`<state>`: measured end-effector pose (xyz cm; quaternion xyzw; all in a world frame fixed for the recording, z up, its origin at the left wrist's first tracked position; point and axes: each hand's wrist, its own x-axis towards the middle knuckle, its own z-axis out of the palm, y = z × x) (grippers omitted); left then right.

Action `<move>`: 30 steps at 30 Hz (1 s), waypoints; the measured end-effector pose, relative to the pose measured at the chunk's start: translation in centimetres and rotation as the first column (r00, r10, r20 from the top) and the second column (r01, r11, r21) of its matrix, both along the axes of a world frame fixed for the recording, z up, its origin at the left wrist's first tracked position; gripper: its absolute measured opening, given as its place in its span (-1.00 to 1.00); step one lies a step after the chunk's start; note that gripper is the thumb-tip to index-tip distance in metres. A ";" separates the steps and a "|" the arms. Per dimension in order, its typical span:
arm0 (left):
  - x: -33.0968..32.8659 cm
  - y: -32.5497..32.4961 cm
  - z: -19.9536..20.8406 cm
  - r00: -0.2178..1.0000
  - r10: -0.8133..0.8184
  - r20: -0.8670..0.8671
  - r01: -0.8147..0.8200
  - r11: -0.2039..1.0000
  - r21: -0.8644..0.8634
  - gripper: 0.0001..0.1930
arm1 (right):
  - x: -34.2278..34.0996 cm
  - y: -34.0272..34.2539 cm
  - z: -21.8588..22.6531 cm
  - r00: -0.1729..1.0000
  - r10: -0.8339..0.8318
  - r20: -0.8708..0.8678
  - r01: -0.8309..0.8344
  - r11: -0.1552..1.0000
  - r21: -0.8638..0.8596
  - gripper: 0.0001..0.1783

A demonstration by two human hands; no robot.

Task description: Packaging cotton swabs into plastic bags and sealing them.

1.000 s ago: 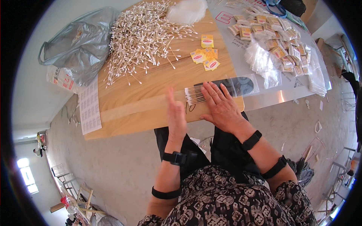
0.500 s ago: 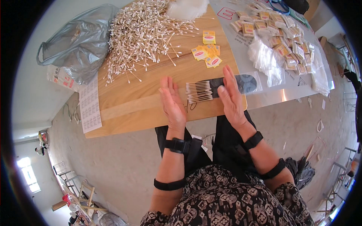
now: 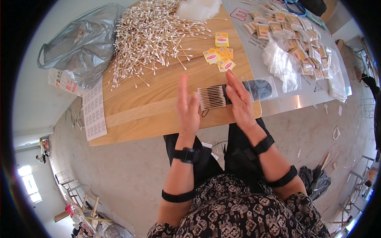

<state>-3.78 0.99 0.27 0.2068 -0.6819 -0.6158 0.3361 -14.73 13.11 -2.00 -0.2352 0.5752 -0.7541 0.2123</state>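
A flat row of cotton swabs (image 3: 211, 98) lies side by side near the table's front edge, partly over a dark strip (image 3: 260, 89) that reaches out to the right. At the left end of the row my left hand (image 3: 188, 113) stands on edge, fingers stretched, close to the swab tips. My right hand (image 3: 241, 102) is across the other end, palm turned inward, fingers straight, over the dark strip. Neither hand grips anything. A small black loop (image 3: 205, 113) shows below the row. Beyond it lie yellow-and-white cards (image 3: 214, 56).
A big heap of loose cotton swabs (image 3: 154, 37) covers the back of the wooden table (image 3: 139, 115). A grey plastic bag (image 3: 81, 45) and a printed sheet (image 3: 94, 113) are at the left. Filled swab packets (image 3: 307, 49) and clear bags (image 3: 279, 63) pile up at the right.
My left hand has moved right and turned upright against the row's end. My right hand has shifted slightly left. The swab row sits slightly farther right and looks more even.
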 end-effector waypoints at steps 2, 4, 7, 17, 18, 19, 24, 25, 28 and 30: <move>1.1 0.1 0.7 0.969 0.008 0.248 0.097 0.908 -0.408 -0.35 | -0.4 1.2 1.0 0.957 0.039 -0.287 0.019 0.981 0.195 -0.45; 1.9 0.4 0.8 0.792 0.112 0.600 0.431 0.593 -0.680 -0.29 | -0.2 1.9 2.0 0.687 0.257 -0.679 0.090 0.898 0.431 -0.44; 2.4 1.5 0.8 0.701 0.153 0.696 0.522 0.554 -0.648 -0.28 | -0.2 1.9 1.9 0.453 0.396 -0.799 0.147 0.851 0.505 -0.45; 2.5 2.0 0.4 0.726 0.188 0.662 0.491 0.534 -0.689 -0.26 | 1.1 2.3 1.5 0.324 0.485 -0.812 0.252 0.783 0.568 -0.42; 2.6 2.0 0.5 0.719 0.181 0.671 0.499 0.537 -0.680 -0.26 | 1.4 2.5 2.0 0.350 0.525 -0.776 0.232 0.754 0.615 -0.36; 2.4 2.0 0.6 0.715 0.167 0.679 0.510 0.538 -0.671 -0.26 | 1.5 2.9 2.3 0.378 0.563 -0.735 0.217 0.718 0.661 -0.29; 2.6 2.1 0.7 0.740 0.159 0.653 0.484 0.549 -0.682 -0.22 | 1.5 2.8 2.3 0.387 0.585 -0.712 0.178 0.711 0.681 -0.21; 2.5 2.4 0.7 0.715 0.173 0.677 0.504 0.544 -0.671 -0.20 | 1.4 2.9 2.3 0.401 0.577 -0.711 0.153 0.723 0.673 -0.24; 2.3 2.4 0.7 0.694 0.134 0.707 0.539 0.555 -0.634 -0.21 | 0.2 3.3 1.8 0.373 0.525 -0.765 0.144 0.782 0.607 -0.36; 2.2 2.7 0.6 0.698 0.143 0.702 0.536 0.546 -0.644 -0.20 | -0.6 4.4 2.2 0.508 0.370 -0.778 0.233 0.810 0.538 -0.46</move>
